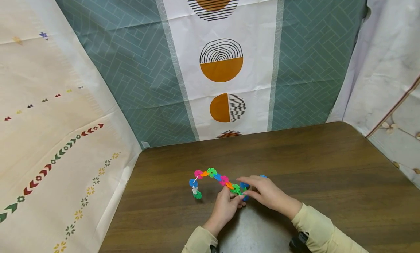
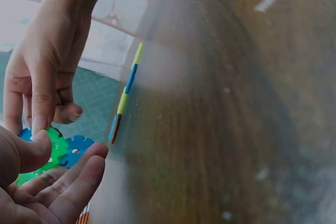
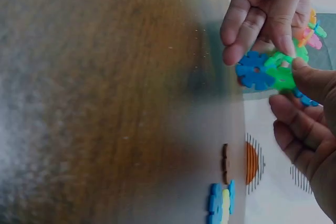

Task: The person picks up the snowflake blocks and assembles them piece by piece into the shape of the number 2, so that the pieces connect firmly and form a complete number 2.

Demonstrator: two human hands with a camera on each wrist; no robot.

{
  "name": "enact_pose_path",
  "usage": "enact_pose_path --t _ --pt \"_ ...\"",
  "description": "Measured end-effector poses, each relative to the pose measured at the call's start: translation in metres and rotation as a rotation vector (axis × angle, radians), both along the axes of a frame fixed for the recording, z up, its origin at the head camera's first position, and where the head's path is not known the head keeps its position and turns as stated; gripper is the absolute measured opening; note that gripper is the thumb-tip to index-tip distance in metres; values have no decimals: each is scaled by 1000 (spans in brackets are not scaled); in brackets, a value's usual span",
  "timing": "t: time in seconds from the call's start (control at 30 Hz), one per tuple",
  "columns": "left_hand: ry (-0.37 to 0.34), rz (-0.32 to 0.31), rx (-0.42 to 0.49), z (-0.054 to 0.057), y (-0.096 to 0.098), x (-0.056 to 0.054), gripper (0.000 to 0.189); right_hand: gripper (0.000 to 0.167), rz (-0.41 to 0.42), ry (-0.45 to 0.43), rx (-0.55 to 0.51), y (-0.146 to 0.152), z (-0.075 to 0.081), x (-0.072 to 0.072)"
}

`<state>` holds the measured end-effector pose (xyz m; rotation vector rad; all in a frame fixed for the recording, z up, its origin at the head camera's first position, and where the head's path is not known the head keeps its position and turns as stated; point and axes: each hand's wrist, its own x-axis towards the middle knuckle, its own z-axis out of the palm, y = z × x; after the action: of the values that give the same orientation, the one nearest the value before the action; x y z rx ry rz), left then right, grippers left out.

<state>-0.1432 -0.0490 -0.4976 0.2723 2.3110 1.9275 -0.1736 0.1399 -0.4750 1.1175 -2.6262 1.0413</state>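
A wavy chain of toothed interlocking discs [image 1: 211,172] in pink, orange, green, blue and white arches over the table. My left hand [image 1: 226,207] pinches its right end between thumb and fingers. From the other side my right hand [image 1: 269,195] pinches the same end, thumb and fingertips close to the left ones. Between the hands, the right wrist view shows a green disc [image 3: 283,78] joined to a blue disc [image 3: 255,70]. The same blue disc [image 2: 76,150] appears beside the left fingers in the left wrist view. Fingers hide part of the joint.
Blue, yellow and brown discs [image 2: 126,95] lie edge-on at table height beyond the hands; a blue disc [image 1: 263,176] shows behind the right hand. The brown wooden table [image 1: 157,216] meets a patterned cloth [image 1: 137,81] at its back edge.
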Motion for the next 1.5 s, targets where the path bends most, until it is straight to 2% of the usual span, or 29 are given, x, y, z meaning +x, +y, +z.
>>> enact_pose_path --t 0.33,0.47,0.63,0.8,0.87,0.97,1.07,1.13,1.3,1.5 --pt "-16 4 33 0 -1 -1 23 52 16 -76 -61 1 -7 2" --pt "20 19 19 0 -1 -2 22 45 16 -45 -77 -2 -9 1" --pt "24 23 -34 2 -1 -2 21 42 18 -25 -52 -4 -12 0" --pt "26 19 -60 0 -4 -1 21 55 9 -113 -35 3 -13 -3" --pt "29 26 -67 -1 -5 -2 21 54 -14 -124 -47 8 -12 -6" --pt "32 32 -76 -1 -7 -4 21 43 -96 -69 -43 18 -10 -13" --pt "15 38 -68 0 -9 -4 22 30 -199 -2 35 28 -8 -19" --pt "11 43 -60 0 -10 -4 22 26 -258 11 112 34 -8 -21" --pt "4 58 -54 0 -12 -4 23 28 -326 -42 248 41 -10 -24" --pt "12 61 -61 1 -14 -3 24 32 -341 -87 283 41 -13 -27"
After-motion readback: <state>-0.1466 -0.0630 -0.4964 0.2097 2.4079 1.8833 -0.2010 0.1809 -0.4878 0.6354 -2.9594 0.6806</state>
